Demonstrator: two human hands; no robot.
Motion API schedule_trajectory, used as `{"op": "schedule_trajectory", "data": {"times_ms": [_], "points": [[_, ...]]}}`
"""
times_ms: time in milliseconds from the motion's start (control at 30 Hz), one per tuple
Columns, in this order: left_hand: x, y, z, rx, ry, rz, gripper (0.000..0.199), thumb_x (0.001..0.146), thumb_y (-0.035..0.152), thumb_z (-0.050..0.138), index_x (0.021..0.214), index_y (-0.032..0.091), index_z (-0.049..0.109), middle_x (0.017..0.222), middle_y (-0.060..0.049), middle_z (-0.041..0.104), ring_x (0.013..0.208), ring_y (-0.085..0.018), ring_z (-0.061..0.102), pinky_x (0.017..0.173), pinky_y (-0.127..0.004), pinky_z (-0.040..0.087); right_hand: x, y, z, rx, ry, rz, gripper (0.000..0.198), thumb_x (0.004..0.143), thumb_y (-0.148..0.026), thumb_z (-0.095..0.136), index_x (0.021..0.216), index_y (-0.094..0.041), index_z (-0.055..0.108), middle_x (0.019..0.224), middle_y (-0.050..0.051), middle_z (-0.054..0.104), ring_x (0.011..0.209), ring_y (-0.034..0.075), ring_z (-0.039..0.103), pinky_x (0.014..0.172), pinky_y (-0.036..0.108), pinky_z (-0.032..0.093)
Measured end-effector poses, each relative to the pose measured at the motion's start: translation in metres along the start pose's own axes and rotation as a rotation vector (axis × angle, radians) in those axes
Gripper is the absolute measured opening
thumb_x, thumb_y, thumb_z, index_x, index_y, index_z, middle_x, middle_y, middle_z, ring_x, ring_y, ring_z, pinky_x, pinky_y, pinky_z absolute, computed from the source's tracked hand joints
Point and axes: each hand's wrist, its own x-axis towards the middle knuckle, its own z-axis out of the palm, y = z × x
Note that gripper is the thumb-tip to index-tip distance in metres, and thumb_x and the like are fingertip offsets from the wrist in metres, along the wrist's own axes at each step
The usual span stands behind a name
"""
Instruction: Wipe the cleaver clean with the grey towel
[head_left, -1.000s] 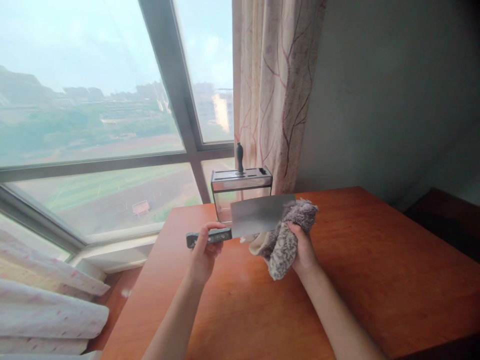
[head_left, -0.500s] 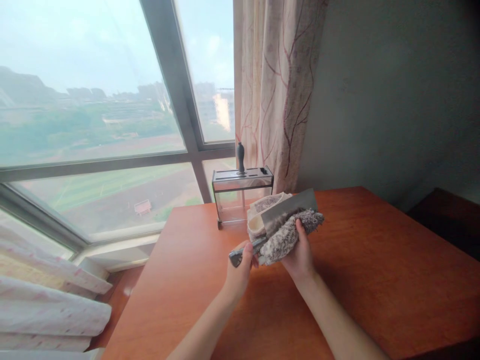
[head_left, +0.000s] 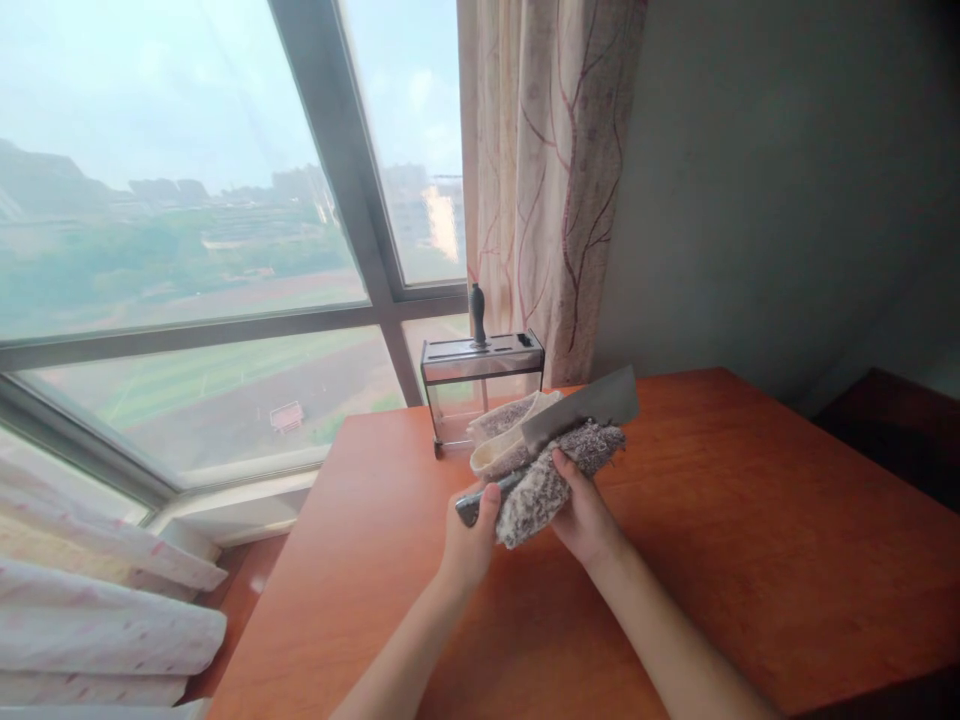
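Note:
In the middle of the view I have a kitchen cleaver (head_left: 581,408), its wide grey blade pointing up and to the right. My left hand (head_left: 472,535) is closed around its dark handle. My right hand (head_left: 589,515) grips a fluffy grey-and-white cloth (head_left: 536,500), thumb on top, with the pile bunched against the blade's near side. More of the cloth, with a pale border, shows beyond the far side of the blade. The blade's upper edge and far end are bare; its lower part is hidden by the cloth. Both hands are above the table.
A clear-sided knife block (head_left: 484,365) with one dark handle (head_left: 478,312) sticking up stands at the back of the reddish wooden table (head_left: 750,520). Behind it hangs a patterned curtain (head_left: 551,180). Large windows (head_left: 172,200) are on the left, and a dark wall on the right.
My right hand and the cloth have slid left along the blade, towards the handle. The cloth part behind the blade has also shifted left. My left hand keeps its hold.

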Motion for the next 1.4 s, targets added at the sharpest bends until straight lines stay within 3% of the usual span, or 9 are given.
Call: {"op": "schedule_trajectory", "data": {"times_ms": [133,367,533,633,700,867,1067,1267,1400], "points": [[0.005,0.008,-0.004,0.068,-0.029,0.032,0.048,0.087,0.051,0.046,0.057,0.015,0.056,0.052,-0.001,0.054,0.051,-0.012,0.048,0.052,-0.023,0.035,0.007,-0.014,-0.004,0.063,0.075,-0.062,0.041,0.075,-0.036,0.07,0.113,-0.025,0.061,0.103,-0.001,0.072,0.098,0.022,0.065,0.091,0.039,0.051],[0.012,0.02,-0.015,0.069,-0.06,0.044,0.043,0.087,0.048,0.048,0.06,0.015,0.056,0.056,-0.003,0.058,0.052,-0.012,0.05,0.054,-0.024,0.037,0.011,-0.049,-0.013,0.121,0.132,-0.253,0.034,0.081,-0.035,0.063,0.114,-0.028,0.06,0.104,-0.004,0.071,0.103,0.017,0.063,0.096,0.037,0.048],[0.01,0.017,-0.015,-0.005,-0.09,0.047,0.044,0.087,0.049,0.046,0.06,0.015,0.056,0.057,-0.004,0.058,0.052,-0.013,0.05,0.053,-0.025,0.036,0.009,-0.058,-0.011,0.152,0.132,-0.275,0.032,0.084,-0.037,0.059,0.115,-0.029,0.06,0.109,-0.004,0.07,0.104,0.018,0.062,0.098,0.039,0.046],[0.008,0.014,-0.011,-0.07,-0.06,0.048,0.044,0.087,0.051,0.044,0.071,0.014,0.061,0.058,-0.003,0.058,0.053,-0.014,0.05,0.052,-0.025,0.036,0.008,-0.054,-0.009,0.159,0.118,-0.259,0.032,0.084,-0.039,0.059,0.115,-0.03,0.06,0.11,-0.005,0.069,0.107,0.017,0.061,0.099,0.038,0.046],[0.007,0.011,-0.007,-0.109,-0.051,0.033,0.043,0.087,0.051,0.044,0.089,0.014,0.064,0.064,-0.004,0.061,0.057,-0.015,0.053,0.053,-0.025,0.038,0.007,-0.047,-0.007,0.154,0.113,-0.233,0.032,0.083,-0.04,0.06,0.114,-0.031,0.061,0.109,-0.005,0.07,0.108,0.017,0.061,0.098,0.037,0.046],[0.006,0.008,0.007,-0.214,-0.066,-0.027,0.053,0.083,0.053,0.052,0.121,0.017,0.055,0.102,-0.01,0.068,0.081,-0.02,0.062,0.063,-0.027,0.046,0.002,-0.019,0.001,0.107,0.056,-0.111,0.037,0.078,-0.045,0.064,0.112,-0.029,0.062,0.107,-0.002,0.07,0.109,0.022,0.06,0.096,0.042,0.047],[0.004,0.006,0.012,-0.383,0.045,-0.097,0.058,0.074,0.058,0.06,0.112,0.015,0.062,0.112,-0.011,0.067,0.113,-0.028,0.055,0.095,-0.037,0.042,-0.007,0.011,0.01,0.018,-0.076,0.054,0.042,0.074,-0.045,0.068,0.111,-0.025,0.061,0.112,0.002,0.068,0.111,0.025,0.058,0.094,0.041,0.047],[0.006,0.013,0.005,-0.557,0.064,-0.182,0.052,0.075,0.049,0.063,0.114,0.015,0.061,0.112,-0.011,0.068,0.116,-0.028,0.055,0.099,-0.04,0.04,-0.007,0.012,0.012,-0.093,-0.087,-0.037,0.041,0.073,-0.033,0.072,0.111,-0.028,0.06,0.112,0.001,0.068,0.112,0.022,0.058,0.097,0.041,0.044],[0.011,0.019,0.0,-0.603,0.087,-0.258,0.053,0.076,0.047,0.064,0.117,0.015,0.059,0.105,-0.011,0.07,0.105,-0.028,0.062,0.092,-0.041,0.045,-0.005,0.01,0.012,-0.141,-0.051,-0.086,0.044,0.068,-0.028,0.077,0.109,-0.024,0.061,0.107,0.001,0.07,0.112,0.02,0.058,0.1,0.037,0.042]]}}
